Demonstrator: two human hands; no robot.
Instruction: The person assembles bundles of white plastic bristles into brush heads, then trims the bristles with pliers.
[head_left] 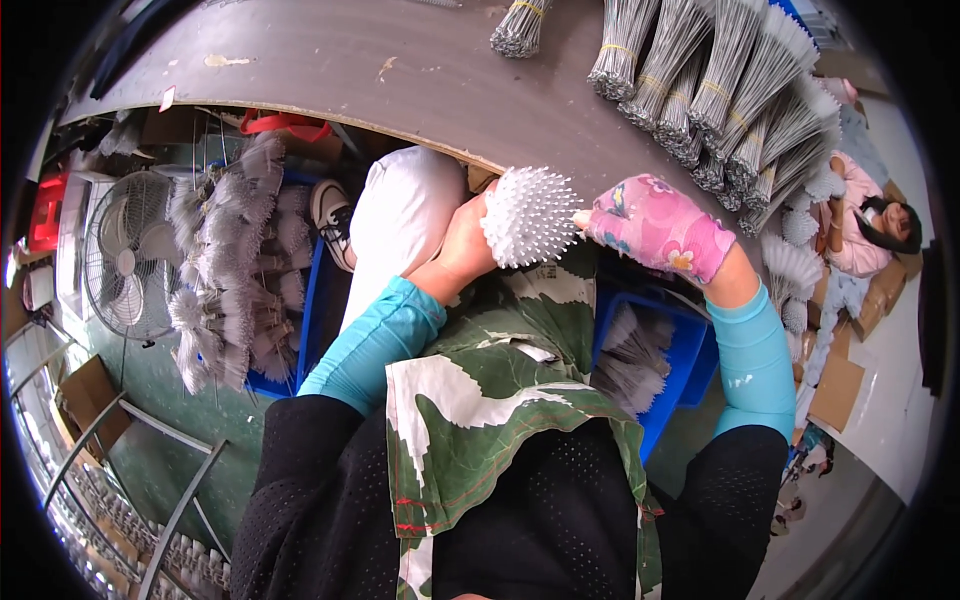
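Observation:
My bare left hand [468, 238] is closed round a dense bundle of thin brushes [532, 218], whose many white tips fan out in a rounded head toward the right. My right hand [655, 228] wears a pink flowered glove with bare fingertips showing. Its thumb and finger are drawn together right at the edge of the white tips. Whatever lies in that pinch is too small to make out. Both hands are above my lap, in front of the table edge.
Banded bundles of wire-handled brushes [715, 90] lie on the brown table [330, 60]. A blue bin [672, 345] with more brushes stands below right. At left are hanging white bundles [235, 220], a fan [128, 255] and a metal rack [180, 500]. Another person [862, 235] sits at far right.

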